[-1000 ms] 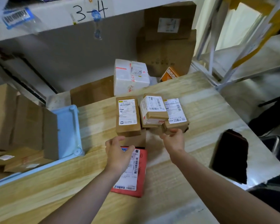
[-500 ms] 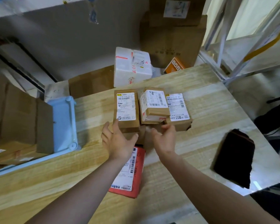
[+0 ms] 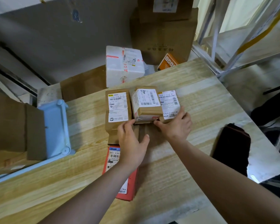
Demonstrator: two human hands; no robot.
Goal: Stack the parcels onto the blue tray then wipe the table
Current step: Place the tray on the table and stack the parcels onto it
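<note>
parcels in brown paper sit three abreast on a pale wooden table [image 3: 205,101], the middle parcel [image 3: 145,104] showing a white barcode label on top. the left-hand parcel [image 3: 117,110] lies against the middle parcel's left side, and the right-hand parcel [image 3: 169,102] against its right side. a flat brown parcel [image 3: 143,132] shows from beneath them, just nearer the camera than the middle parcel.

a person's right hand [image 3: 176,126] clasps the near end of the right-hand parcel, fingers curled over its outer corner and thumb reaching to the middle parcel's near edge. the left hand [image 3: 132,143] lies flat with fingers straight and thumb spread, its fingertips touching the near end of the left-hand parcel. the two hands are apart, one at either side of the middle parcel's near edge.

nearer still than the middle parcel, a red parcel [image 3: 128,194] lies partly under the left forearm. well to the left of the middle parcel, the blue tray [image 3: 55,126] holds brown boxes [image 3: 14,126]. well to the right of the middle parcel lies a black cloth [image 3: 231,146]. beyond the middle parcel, past the table's far edge, stand a white foam box [image 3: 124,65], an orange box [image 3: 167,61] and tall cardboard cartons [image 3: 163,34].
</note>
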